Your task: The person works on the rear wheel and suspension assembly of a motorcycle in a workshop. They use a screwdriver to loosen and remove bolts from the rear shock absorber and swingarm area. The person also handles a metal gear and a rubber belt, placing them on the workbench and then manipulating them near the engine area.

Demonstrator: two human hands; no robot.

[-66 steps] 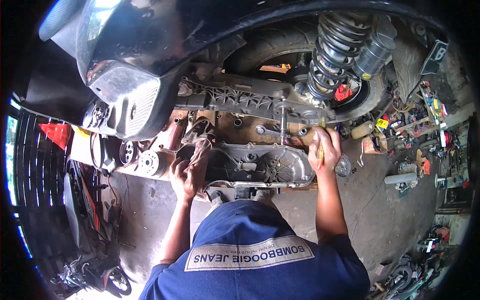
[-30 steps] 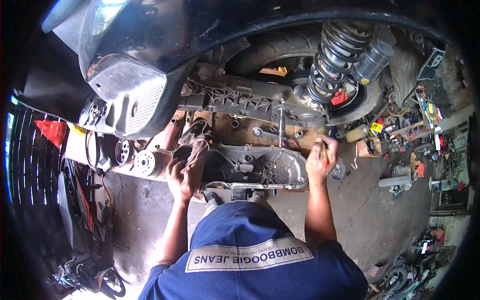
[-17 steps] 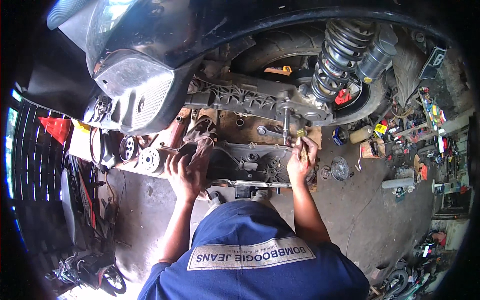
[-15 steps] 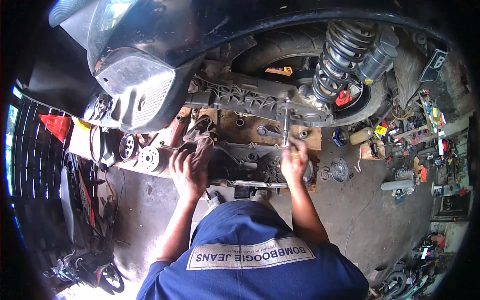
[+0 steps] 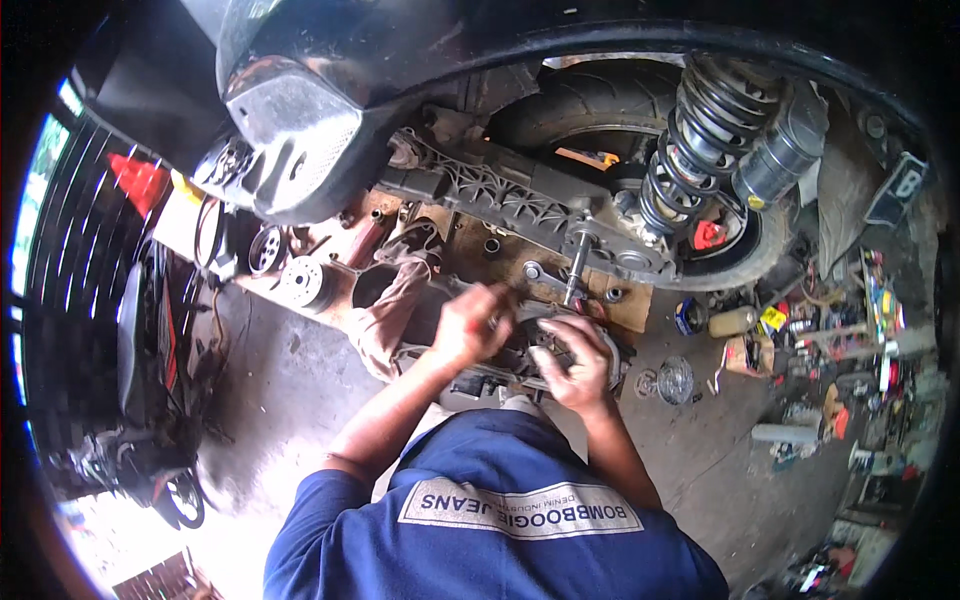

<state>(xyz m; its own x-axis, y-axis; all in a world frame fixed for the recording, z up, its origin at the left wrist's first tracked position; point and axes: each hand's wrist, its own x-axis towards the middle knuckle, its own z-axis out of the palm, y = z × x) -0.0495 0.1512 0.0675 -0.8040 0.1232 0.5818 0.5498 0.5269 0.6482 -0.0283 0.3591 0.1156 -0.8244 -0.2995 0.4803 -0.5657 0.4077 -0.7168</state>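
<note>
The left hand (image 5: 477, 325) (blurred, its fingers curled) and the right hand (image 5: 578, 362), thumb and fingers parted, are close together above a long metal cover (image 5: 428, 318). A brownish rag (image 5: 392, 308) drapes across the cover's left part. Beyond stands a coil spring (image 5: 690, 150).

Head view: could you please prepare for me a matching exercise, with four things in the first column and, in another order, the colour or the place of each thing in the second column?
First column
1. cloth
2. metal cover
3. spring
4. round metal part

Second column
A. black, in front of the tyre
B. silver, to the left of everything else in the first column
C. below the left hand and the right hand
D. pinkish brown, crumpled

Right pairs: 1-D, 2-C, 3-A, 4-B
</note>
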